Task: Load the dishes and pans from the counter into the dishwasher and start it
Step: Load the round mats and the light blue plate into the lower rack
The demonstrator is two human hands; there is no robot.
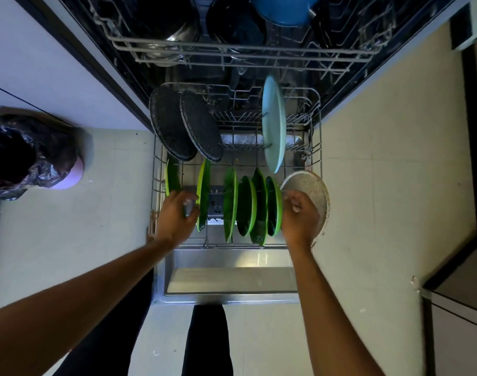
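Note:
The lower dishwasher rack (317,147) is pulled out over the open door (231,280). Several green plates (245,207) stand on edge in its front row. My left hand (175,218) grips the rim of a green plate (204,196) near the rack's left side. My right hand (299,221) holds a speckled grey plate (313,191) upright at the front right corner, beside the last green plate. Two dark speckled plates (185,126) lean at the back left. A pale blue plate (272,123) stands on edge at the back right.
The upper rack (245,50) holds a blue bowl (284,9), dark pans and a steel pot (177,36). A bin with a black bag (28,156) stands on the floor at left. Cabinets (470,131) run along the right. My legs show below the door.

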